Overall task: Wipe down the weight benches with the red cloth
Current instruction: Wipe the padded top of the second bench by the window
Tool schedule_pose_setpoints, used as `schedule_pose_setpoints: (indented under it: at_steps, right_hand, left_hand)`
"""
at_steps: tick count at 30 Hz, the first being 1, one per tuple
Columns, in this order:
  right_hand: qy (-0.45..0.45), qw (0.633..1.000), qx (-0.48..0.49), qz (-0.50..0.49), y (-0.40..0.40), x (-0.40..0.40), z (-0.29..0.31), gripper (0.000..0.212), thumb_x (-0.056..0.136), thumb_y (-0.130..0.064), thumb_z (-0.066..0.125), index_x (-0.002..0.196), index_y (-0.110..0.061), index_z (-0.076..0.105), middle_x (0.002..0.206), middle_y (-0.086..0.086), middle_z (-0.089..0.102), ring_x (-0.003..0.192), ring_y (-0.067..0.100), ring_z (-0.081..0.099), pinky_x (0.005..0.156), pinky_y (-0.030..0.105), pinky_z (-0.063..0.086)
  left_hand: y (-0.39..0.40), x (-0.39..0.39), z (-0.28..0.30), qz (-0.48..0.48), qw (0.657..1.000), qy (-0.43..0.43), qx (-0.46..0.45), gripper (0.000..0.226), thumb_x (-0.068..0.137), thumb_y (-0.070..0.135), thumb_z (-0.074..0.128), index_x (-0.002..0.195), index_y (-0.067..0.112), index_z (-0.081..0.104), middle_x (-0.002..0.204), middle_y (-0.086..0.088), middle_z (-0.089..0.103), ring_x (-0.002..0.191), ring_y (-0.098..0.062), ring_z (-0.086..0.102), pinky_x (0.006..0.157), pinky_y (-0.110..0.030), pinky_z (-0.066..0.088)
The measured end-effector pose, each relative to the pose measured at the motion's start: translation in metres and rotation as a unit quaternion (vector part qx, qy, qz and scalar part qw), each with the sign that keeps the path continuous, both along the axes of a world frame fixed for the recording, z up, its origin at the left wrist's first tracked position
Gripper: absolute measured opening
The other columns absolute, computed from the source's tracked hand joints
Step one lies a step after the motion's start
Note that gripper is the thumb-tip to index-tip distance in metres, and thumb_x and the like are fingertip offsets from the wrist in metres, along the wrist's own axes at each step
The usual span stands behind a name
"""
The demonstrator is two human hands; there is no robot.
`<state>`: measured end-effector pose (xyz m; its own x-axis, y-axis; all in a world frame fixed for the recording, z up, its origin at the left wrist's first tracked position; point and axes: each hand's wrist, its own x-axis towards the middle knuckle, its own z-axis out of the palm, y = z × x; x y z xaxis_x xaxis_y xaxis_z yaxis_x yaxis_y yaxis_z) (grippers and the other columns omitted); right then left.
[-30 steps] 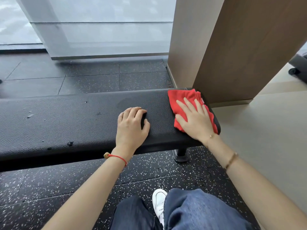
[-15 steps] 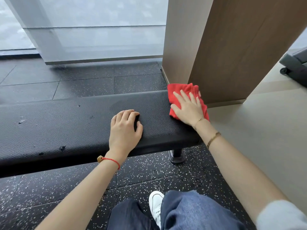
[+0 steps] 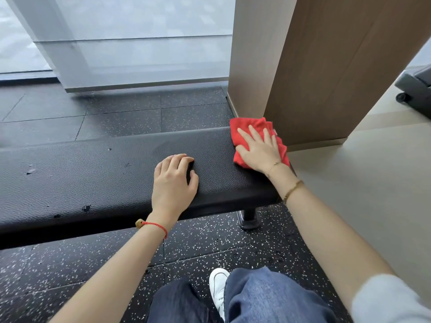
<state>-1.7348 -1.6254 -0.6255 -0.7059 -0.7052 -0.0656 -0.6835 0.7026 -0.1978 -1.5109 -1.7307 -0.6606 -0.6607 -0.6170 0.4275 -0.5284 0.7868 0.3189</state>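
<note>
A black padded weight bench (image 3: 93, 173) runs across the view from the left edge to the middle right. At its right end lies the red cloth (image 3: 242, 129), bunched and partly over the far edge. My right hand (image 3: 258, 148) presses flat on the cloth with straight, spread fingers. My left hand (image 3: 173, 180) rests on the bench pad near its front edge, fingers curled under against the surface, holding nothing. Several small scuffs and specks mark the pad on the left.
A wooden pillar (image 3: 314, 66) stands just behind the bench's right end, close to the cloth. A black bench leg (image 3: 249, 217) stands on speckled rubber flooring (image 3: 70, 264). Frosted glass panels (image 3: 130, 43) are behind. Dark wheeled equipment (image 3: 415, 89) sits at the far right. My knees and a white shoe (image 3: 218, 290) are below.
My right hand slid the red cloth away from the bench's front toward its far right corner. My left hand stayed in place on the pad.
</note>
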Motion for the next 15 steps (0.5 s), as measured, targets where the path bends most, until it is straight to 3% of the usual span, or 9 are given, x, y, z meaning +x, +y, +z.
schedule_pose_setpoints:
  at_steps: [3, 8, 11, 15]
  right_hand:
    - [0.023, 0.997, -0.007, 0.075, -0.013, 0.036, -0.003, 0.058, 0.096, -0.050, 0.033, 0.151, -0.045, 0.016, 0.163, -0.009, 0.009, 0.150, 0.029, 0.003, 0.121, 0.048, -0.004]
    - [0.043, 0.981, -0.049, 0.182, 0.039, 0.076, -0.010, 0.060, 0.089, -0.052, 0.033, 0.149, -0.045, 0.026, 0.161, -0.013, 0.020, 0.149, 0.023, 0.011, 0.122, 0.044, 0.003]
    - [0.058, 0.988, -0.051, 0.135, 0.060, 0.053, -0.011, 0.058, 0.091, -0.050, 0.037, 0.148, -0.043, 0.029, 0.160, -0.012, 0.023, 0.149, 0.024, 0.015, 0.121, 0.042, 0.005]
    - [0.036, 0.999, -0.021, 0.020, 0.028, 0.009, -0.005, 0.055, 0.097, -0.047, 0.035, 0.150, -0.043, 0.023, 0.162, -0.011, 0.014, 0.150, 0.027, 0.008, 0.122, 0.045, 0.002]
  left_hand:
    - [-0.001, 0.001, 0.001, 0.004, 1.000, 0.002, 0.002, 0.028, 0.089, 0.027, 0.054, 0.115, 0.018, 0.062, 0.123, 0.001, 0.061, 0.119, -0.025, 0.052, 0.107, -0.040, 0.035]
    - [0.000, 0.002, 0.004, -0.001, 1.000, 0.009, 0.008, 0.027, 0.089, 0.023, 0.059, 0.115, 0.016, 0.065, 0.124, 0.000, 0.063, 0.119, -0.025, 0.053, 0.107, -0.040, 0.036]
    - [0.001, 0.002, 0.004, -0.004, 1.000, 0.006, 0.011, 0.029, 0.091, 0.023, 0.058, 0.118, 0.016, 0.065, 0.126, 0.000, 0.062, 0.121, -0.025, 0.052, 0.109, -0.040, 0.035]
    - [0.002, 0.002, 0.005, 0.000, 1.000, 0.003, 0.014, 0.029, 0.091, 0.024, 0.056, 0.118, 0.016, 0.064, 0.126, -0.001, 0.062, 0.122, -0.025, 0.051, 0.110, -0.039, 0.033]
